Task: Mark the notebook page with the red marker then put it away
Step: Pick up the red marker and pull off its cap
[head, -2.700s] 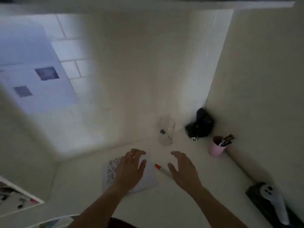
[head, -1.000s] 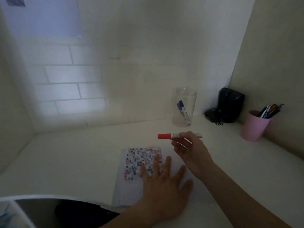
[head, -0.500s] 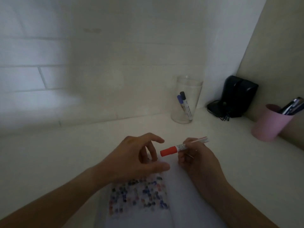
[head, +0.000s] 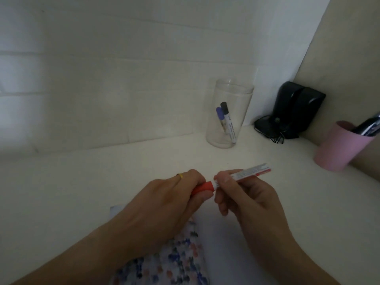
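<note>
The red marker [head: 249, 173] is held level above the white desk, its white barrel pointing right. My right hand [head: 244, 194] grips the barrel. My left hand [head: 164, 200] is closed around the red cap [head: 204, 187] at the marker's left end; the cap still sits on the barrel. Below both hands lies the notebook [head: 222, 243], with a white page on the right and a speckled multicolour patch on the left, partly hidden by my forearms.
A clear glass jar [head: 229, 114] holding a blue and a black marker stands by the back wall. A black device with a cable [head: 296, 112] sits in the corner. A pink cup [head: 341, 147] with pens stands at the right.
My left hand moved from hovering near the cap to closing around it. Both hands hold the marker, a little higher above the notebook; the view has moved closer.
</note>
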Motion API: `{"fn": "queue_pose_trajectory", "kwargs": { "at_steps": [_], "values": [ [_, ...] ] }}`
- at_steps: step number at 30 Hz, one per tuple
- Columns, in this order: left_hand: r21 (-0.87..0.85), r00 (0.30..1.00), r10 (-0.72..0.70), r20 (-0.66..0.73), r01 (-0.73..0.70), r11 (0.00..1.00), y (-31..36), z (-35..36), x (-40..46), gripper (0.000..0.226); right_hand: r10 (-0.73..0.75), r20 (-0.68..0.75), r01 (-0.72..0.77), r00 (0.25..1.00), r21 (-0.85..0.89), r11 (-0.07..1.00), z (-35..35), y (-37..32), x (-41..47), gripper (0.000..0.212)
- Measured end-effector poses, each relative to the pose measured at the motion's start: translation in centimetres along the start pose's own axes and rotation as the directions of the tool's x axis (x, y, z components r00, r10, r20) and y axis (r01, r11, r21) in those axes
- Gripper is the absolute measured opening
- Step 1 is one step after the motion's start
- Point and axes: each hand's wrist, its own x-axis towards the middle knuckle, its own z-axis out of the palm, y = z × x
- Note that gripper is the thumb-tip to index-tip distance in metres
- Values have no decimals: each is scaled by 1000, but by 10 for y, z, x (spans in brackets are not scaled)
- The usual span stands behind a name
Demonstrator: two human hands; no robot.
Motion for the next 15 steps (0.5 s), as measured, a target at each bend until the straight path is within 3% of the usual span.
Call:
{"fn": "queue_pose_trajectory", "kwargs": {
  "at_steps": [3, 9, 11, 13, 15],
  "values": [
    [-42, 999, 15, 51, -12, 999, 1, -3, -2, 28, -22, 2, 22, 1000, -40, 999, 1, -2, 0, 33],
    [-281, 998, 15, 64, 4, 960, 4, -8, -1, 36, -28, 38, 29, 999, -27, 999, 4, -5, -1, 26],
    [-344, 994, -86, 61, 102, 933, -1, -12, -5, 36, -5, -102, 13, 995, 70, 997, -12, -14, 8, 24],
    [-524, 969, -243, 41, 228, 821, -15, -18, -13, 37, 28, -291, 47, 956, 247, 968, -38, -28, 19, 36],
    [-723, 920, -392, 12, 279, 632, -28, -24, -16, 46, 40, -309, 73, 950, 348, 935, -52, -37, 20, 34]
  ]
}}
